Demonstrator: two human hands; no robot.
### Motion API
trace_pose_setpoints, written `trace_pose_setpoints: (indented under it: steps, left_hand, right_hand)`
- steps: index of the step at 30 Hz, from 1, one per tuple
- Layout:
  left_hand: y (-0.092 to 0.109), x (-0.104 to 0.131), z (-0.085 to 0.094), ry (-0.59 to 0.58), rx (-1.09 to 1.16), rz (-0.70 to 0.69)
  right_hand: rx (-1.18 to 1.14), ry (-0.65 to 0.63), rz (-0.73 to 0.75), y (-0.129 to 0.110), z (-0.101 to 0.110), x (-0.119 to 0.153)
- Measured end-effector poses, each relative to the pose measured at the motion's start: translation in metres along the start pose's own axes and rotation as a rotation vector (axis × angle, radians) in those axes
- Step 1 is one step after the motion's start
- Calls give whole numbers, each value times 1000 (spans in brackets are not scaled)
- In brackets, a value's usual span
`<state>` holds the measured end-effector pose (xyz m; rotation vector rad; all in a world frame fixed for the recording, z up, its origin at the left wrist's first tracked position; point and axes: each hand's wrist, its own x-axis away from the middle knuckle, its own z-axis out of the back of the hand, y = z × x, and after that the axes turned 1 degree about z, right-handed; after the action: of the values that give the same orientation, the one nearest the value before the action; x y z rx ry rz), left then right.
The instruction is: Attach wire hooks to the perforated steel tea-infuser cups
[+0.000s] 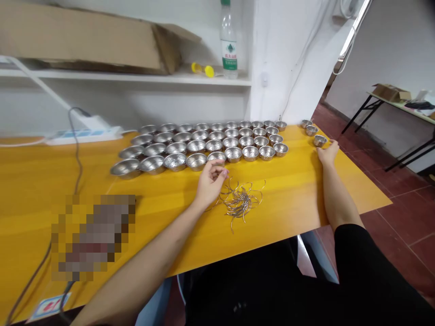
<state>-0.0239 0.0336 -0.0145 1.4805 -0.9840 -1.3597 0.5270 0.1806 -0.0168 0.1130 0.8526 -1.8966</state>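
Rows of small perforated metal bowls (197, 145) stand along the back of the yellow table (163, 217). A loose pile of curved metal wires (241, 201) lies in front of them. My left hand (210, 181) is just in front of the front row, at the pile's upper left, its fingers curled; whether something small is between them cannot be made out. Near the right edge, my right hand (328, 151) has its fingers around the near side of a metal bowl (320, 141). Two more bowls (311, 130) stand behind that one.
A power strip (84, 135) with cables is at the back left. A pixelated object (98, 233) lies at the left. Above, a shelf (136, 78) holds a cardboard box (81, 38), a bottle (229, 45) and a yellow item (203, 69). Another table (419, 111) is far right.
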Motion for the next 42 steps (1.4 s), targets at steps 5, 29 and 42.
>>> trace_pose_setpoints:
  steps: [5, 29, 42]
  left_hand:
    - [-1, 0, 0, 5, 0, 0]
    - [7, 10, -5, -194, -124, -37]
    - [7, 12, -4, -310, -303, -61]
  right_hand:
    - [-66, -44, -84, -3, 2, -7]
    - [237, -264, 27, -32, 0, 16]
    - [81, -348, 284, -49, -2, 20]
